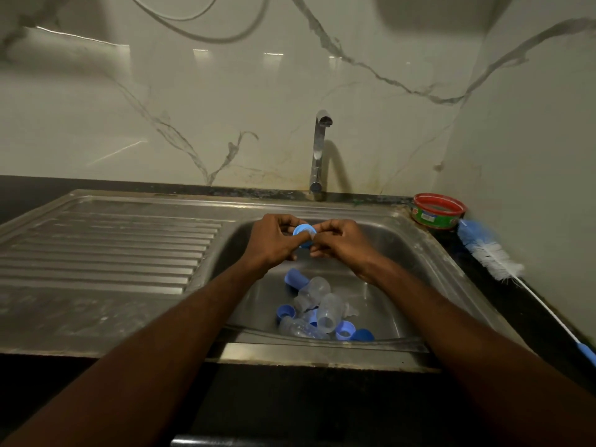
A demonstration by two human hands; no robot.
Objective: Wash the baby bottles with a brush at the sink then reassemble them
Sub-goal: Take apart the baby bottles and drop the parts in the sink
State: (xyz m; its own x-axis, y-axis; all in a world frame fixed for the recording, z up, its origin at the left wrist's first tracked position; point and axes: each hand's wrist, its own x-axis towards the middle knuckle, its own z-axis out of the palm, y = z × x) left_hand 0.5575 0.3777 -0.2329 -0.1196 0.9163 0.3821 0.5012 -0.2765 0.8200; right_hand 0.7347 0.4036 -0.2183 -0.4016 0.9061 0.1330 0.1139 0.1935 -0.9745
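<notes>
Above the steel sink (pixel 419 240), the left hand (pixel 269 241) and right hand (pixel 338 241) both pinch one blue bottle ring (pixel 303 232) between curled fingers. Clear bottles (pixel 327 311) and blue caps (pixel 361 334) lie along the basin's near edge. The bottle brush (pixel 490 250) rests on the right counter edge beside a red tub (pixel 438 210).

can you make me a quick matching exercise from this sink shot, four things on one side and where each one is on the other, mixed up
Things:
1. blue ring
2. bottle brush
3. red and green tub
4. clear bottles

Places:
A. lying in the sink basin
B. on the dark counter along the right wall
C. held between the left hand and right hand
D. at the sink's back right corner

Pairs: 1-C, 2-B, 3-D, 4-A
</notes>
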